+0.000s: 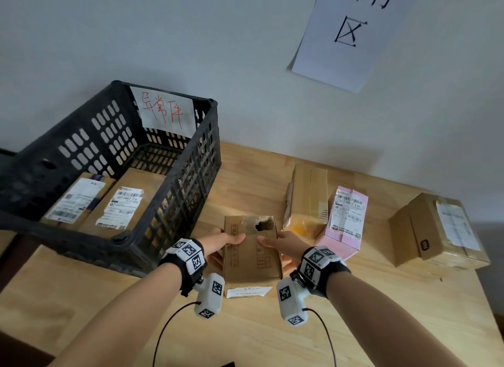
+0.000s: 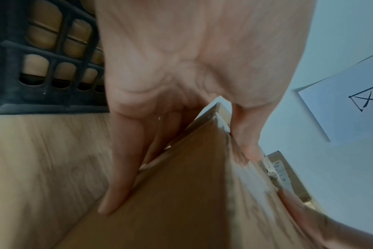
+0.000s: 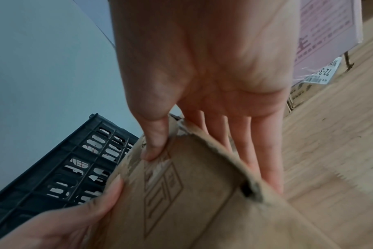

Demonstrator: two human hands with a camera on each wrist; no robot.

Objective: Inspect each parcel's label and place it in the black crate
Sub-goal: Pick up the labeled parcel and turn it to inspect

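Note:
A brown cardboard parcel (image 1: 252, 253) with a torn hole near its top edge is held above the wooden table (image 1: 245, 334). My left hand (image 1: 223, 244) grips its left side, thumb on the top face and fingers underneath. My right hand (image 1: 281, 246) grips the right side the same way. A white label (image 1: 248, 290) shows at the parcel's near end. In the left wrist view the fingers (image 2: 121, 168) lie along the parcel (image 2: 181, 193). In the right wrist view the thumb pinches the parcel's (image 3: 192, 193) torn edge. The black crate (image 1: 117, 181) stands at the left with two labelled parcels inside.
A tall brown box (image 1: 306, 197), a pink labelled box (image 1: 345, 219) and a larger brown box (image 1: 439, 230) stand on the right half of the table. A paper sign (image 1: 351, 33) hangs on the wall. The crate carries a paper note with red writing (image 1: 163, 111).

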